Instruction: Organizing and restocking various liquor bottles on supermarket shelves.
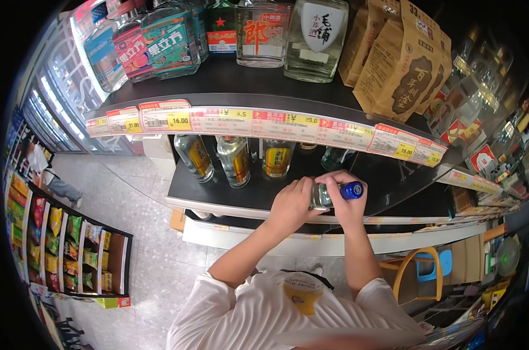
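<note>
Both of my hands grip one clear glass bottle [321, 196] with a blue cap [352, 190], held tilted in front of a black shelf [286, 192]. My left hand [292, 202] wraps the lower part of the bottle. My right hand [345, 199] is around it near the neck, with the cap poking out to the right. Fingers hide most of the bottle's body. Behind my hands, on the same shelf, stand clear bottles with yellow labels, one [277, 158] nearest my left hand. A greenish glass bottle [333, 158] stands just beyond my right hand, partly under the upper shelf.
The upper shelf's edge with price tags [264, 122] juts out above. On it stand several liquor bottles [262, 35] and brown paper packages [400, 65]. A snack rack [67, 245] and a person [50, 175] are at left. A wooden chair [417, 275] and blue stool [444, 264] stand at right.
</note>
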The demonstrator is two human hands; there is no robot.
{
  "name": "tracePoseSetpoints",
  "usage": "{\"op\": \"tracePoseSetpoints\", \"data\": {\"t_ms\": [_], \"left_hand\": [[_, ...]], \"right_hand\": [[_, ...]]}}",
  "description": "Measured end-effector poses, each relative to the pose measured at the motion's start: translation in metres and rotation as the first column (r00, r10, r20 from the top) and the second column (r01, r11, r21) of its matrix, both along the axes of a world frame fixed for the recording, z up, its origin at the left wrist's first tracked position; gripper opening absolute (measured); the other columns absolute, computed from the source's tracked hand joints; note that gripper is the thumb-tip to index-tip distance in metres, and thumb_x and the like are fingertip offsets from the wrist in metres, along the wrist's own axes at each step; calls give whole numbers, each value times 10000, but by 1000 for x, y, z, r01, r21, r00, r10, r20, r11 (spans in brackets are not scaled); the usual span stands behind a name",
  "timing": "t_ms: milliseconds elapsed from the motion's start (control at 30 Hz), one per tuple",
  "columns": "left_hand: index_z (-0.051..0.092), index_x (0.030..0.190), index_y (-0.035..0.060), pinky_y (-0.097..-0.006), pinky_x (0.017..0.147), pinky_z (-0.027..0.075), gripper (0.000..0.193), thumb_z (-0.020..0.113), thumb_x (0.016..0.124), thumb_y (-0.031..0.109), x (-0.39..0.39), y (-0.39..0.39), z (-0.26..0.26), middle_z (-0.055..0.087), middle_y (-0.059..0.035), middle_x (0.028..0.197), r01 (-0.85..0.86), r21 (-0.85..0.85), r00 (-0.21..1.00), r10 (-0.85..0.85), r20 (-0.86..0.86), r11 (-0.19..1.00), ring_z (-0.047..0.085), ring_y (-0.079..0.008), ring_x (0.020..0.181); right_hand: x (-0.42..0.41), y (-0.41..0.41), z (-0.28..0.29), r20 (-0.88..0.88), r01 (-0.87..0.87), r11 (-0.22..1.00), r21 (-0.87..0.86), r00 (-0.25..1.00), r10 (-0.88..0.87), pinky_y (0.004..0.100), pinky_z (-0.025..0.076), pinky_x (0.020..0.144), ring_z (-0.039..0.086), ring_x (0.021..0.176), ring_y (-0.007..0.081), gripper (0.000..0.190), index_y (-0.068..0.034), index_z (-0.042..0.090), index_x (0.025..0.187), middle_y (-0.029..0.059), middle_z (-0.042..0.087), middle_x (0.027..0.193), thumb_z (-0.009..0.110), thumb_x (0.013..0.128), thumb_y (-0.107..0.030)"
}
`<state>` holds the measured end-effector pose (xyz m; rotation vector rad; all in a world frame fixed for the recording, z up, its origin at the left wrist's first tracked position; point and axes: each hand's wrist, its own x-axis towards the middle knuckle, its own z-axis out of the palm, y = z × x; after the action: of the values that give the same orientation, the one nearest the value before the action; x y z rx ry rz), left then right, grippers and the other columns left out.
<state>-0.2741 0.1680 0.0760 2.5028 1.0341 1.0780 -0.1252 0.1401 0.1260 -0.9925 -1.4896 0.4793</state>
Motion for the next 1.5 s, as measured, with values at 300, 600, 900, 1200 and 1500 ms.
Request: {"op": "tracePoseSetpoints", "data": {"t_ms": [300, 600, 900, 1200, 1500], "left_hand": [[507, 1151, -37, -423, 706, 581, 747, 820, 750, 510, -5, 18, -7, 671, -204, 980, -46, -101, 998, 50, 32, 994, 698, -366, 892], [491, 1199, -50, -428, 690, 582, 833, 788, 751, 586, 2, 31, -5, 686, -217, 982, -90, -241, 995, 76, -65, 966, 706, -377, 881], [484, 1206, -38, -446, 683, 580, 739, 792, 788, 488, 6, 31, -8, 687, -224, 976, -136, -263, 991, 127, -52, 955, 707, -387, 880], [410, 1389, -63, -466, 749, 581, 739, 771, 835, 267, -1, 11, -8, 652, -290, 1151, -128, -245, 990, 140, 31, 961, 683, -425, 976], [481, 1406, 49, -405, 819, 583, 605, 732, 868, 164, -38, -41, -14, 598, -163, 1339, -102, -95, 989, 111, 99, 990, 657, -364, 1080]], "right_hand": [[-12, 29, 1, -1, 65, 980, -187, 998, -66, 294, 543, 696, 722, 736, 164, 129, 14, 723, 851, 98, 753, 810, 698, 909, -98], [4, 51, -12, -6, 95, 990, -107, 995, -96, 282, 525, 765, 652, 865, 112, 207, 35, 651, 1048, 82, 705, 997, 748, 877, -28], [5, -2, -22, 461, 408, 913, -11, 812, -358, 421, 557, 790, 641, 977, 353, 761, -26, 496, 1371, 190, 563, 1258, 870, 754, -268], [2, 6, -25, 364, 317, 938, -142, 898, -249, 338, 554, 597, 639, 661, 210, 768, -5, 407, 1431, 171, 535, 1139, 824, 827, -231], [-3, 36, -23, 381, 348, 936, -61, 874, -300, 276, 518, 593, 579, 647, 145, 778, 58, 351, 1443, 156, 573, 1060, 802, 837, -127]]}}
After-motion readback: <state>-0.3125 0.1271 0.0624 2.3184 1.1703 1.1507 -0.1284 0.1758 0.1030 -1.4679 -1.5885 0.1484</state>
